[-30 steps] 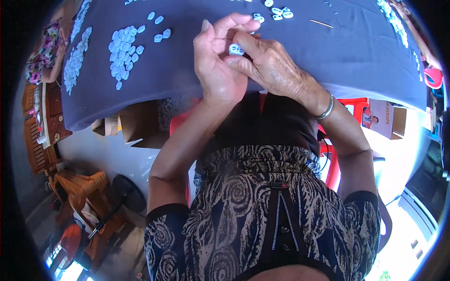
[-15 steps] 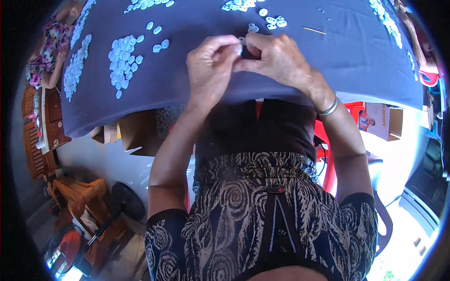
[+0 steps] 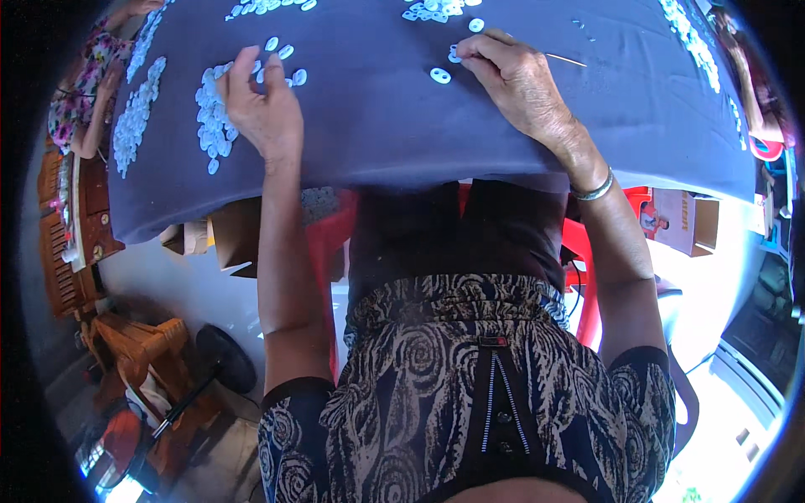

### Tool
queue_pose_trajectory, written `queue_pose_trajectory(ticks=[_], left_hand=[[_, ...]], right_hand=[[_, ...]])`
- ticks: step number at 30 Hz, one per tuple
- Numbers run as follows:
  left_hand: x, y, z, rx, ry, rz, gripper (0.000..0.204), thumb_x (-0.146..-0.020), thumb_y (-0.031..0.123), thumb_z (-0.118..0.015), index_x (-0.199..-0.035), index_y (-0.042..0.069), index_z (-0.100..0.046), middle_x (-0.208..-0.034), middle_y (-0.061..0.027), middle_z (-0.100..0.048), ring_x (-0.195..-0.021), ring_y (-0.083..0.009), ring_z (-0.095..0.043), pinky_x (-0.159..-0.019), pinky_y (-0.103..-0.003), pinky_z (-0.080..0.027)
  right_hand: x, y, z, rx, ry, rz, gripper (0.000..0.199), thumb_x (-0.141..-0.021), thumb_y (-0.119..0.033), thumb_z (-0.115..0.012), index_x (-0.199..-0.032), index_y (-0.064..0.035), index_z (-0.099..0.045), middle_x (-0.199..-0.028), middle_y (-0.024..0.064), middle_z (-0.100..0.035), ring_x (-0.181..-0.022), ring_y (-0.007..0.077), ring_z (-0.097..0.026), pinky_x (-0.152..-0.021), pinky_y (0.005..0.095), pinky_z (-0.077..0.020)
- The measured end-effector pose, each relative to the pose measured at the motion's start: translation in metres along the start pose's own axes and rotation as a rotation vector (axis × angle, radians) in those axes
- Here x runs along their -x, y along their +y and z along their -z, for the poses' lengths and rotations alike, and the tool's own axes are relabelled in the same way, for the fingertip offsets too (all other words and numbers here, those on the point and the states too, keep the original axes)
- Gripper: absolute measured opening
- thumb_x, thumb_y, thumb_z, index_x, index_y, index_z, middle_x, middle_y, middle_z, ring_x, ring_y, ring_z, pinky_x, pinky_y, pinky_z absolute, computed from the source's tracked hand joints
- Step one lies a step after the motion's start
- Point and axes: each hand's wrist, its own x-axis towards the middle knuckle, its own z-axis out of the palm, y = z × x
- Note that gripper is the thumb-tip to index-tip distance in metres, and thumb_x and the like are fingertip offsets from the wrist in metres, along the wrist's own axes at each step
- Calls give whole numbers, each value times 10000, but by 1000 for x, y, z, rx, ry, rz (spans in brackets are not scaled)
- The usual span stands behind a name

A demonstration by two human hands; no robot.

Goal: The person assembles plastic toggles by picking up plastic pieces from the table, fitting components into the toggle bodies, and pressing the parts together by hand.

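Note:
My left hand [image 3: 267, 113] is over the left part of the table, palm down, its fingers apart at the edge of a pile of small pale oval plastic pieces [image 3: 216, 126]. A few loose ovals lie just beyond its fingertips. My right hand [image 3: 524, 88] is farther right, its fingers curled together beside a small pale piece [image 3: 454, 54] on the cloth. What its fingertips hold, if anything, is hidden. Between the hands, nearer the right one, lies a single oval piece with two holes [image 3: 440, 75]. A thin wooden stick [image 3: 567, 59] sticks out past my right knuckles.
A dark blue cloth [image 3: 369, 134] covers the table. More piles of pale pieces lie at the far edge [image 3: 436, 8], the left [image 3: 138, 117] and the right [image 3: 692, 42]. People sit at both sides. Cardboard boxes [image 3: 239, 230] and a red chair [image 3: 329, 239] are below the edge.
My hands were together in front of me and have parted. The left went left to the pile and opened; the right moved slightly right and away from me. A two-holed oval now shows between them.

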Motion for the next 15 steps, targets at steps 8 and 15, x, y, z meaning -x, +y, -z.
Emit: queue_pose_trajectory(ticks=[8,15], left_hand=[[30,54,-17,550,-262,214,128,-873,43,-623,-999,19,-635,-893,-52,-621,-773,-116,-607,-638,-234,-497],[45,78,-19,771,-527,488,152,-917,92,-583,-1047,32,-634,-855,-53,-630,-723,-110,-609,-555,-216,-480]], right_hand=[[-3,3,1,106,-14,-18,196,-851,-111,-612,-1047,-100,-619,-949,95,-596,-822,315,-640,-711,402,-540],[-8,12,-6,200,-41,29,164,-842,-166,-631,-988,-93,-647,-923,101,-611,-830,301,-649,-705,403,-541]])
